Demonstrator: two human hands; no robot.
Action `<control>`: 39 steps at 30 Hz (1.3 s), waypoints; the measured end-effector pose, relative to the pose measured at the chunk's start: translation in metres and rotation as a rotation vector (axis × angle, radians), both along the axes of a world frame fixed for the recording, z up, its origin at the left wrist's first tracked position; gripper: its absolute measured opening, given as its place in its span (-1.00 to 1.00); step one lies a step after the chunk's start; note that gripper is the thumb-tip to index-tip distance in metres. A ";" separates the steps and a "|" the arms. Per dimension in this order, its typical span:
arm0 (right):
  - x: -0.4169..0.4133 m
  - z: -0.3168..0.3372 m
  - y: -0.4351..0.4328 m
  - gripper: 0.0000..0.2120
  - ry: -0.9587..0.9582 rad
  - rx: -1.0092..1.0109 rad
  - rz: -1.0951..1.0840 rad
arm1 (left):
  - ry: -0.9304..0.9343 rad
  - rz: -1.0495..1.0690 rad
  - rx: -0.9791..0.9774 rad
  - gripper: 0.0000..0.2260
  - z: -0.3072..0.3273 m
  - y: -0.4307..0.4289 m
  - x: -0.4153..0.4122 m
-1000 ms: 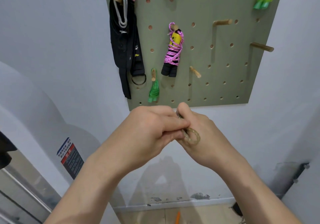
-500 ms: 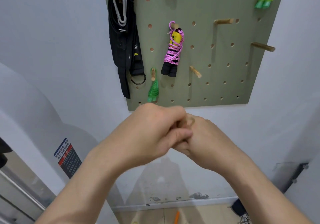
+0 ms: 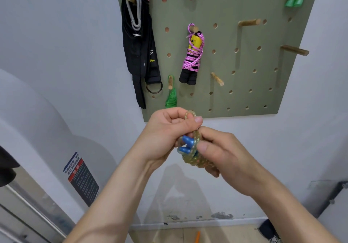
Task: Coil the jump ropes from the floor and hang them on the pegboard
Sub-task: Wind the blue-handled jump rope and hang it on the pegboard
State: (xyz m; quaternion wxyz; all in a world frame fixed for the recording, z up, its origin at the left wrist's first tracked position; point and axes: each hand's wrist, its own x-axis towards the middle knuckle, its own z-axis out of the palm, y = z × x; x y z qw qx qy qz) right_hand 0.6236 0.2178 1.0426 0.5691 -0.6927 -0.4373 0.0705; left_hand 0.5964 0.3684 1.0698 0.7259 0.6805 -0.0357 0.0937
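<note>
Presently, a coiled jump rope (image 3: 195,160) of translucent, speckled yellowish cord is held between both hands in front of the wall, just below the lower edge of the pegboard (image 3: 226,96). Its two blue handles (image 3: 186,145) are seen side by side inside the coils. A small loop (image 3: 190,114) of the cord is pinched between the thumb and curled fingers of the left hand (image 3: 165,135) and stands up above them. The bundle itself is gripped by the right hand (image 3: 224,158), whose thumb is pressed on the windings while its fingers are curled beneath. On the pegboard a pink jump rope (image 3: 193,56) wound round black handles is hung from a wooden peg, a green rope (image 3: 171,99) from a lower peg, and black straps (image 3: 137,54) at the left edge.
</note>
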 end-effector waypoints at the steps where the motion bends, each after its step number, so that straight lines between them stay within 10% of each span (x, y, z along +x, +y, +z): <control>1: 0.001 -0.002 0.002 -0.57 0.047 0.065 -0.015 | -0.009 0.010 -0.030 -0.86 -0.002 -0.002 0.002; 26: 0.013 -0.017 0.007 -0.77 0.463 0.141 0.255 | -0.183 0.050 -0.329 -0.85 -0.016 -0.008 0.001; 32: 0.021 -0.026 0.005 -0.81 0.239 0.026 -0.110 | -0.271 0.218 0.230 -0.82 0.008 -0.007 -0.004; 39: 0.014 -0.034 0.009 -0.79 -0.291 -0.023 -0.514 | -0.147 0.449 -0.168 -0.85 -0.016 -0.023 -0.014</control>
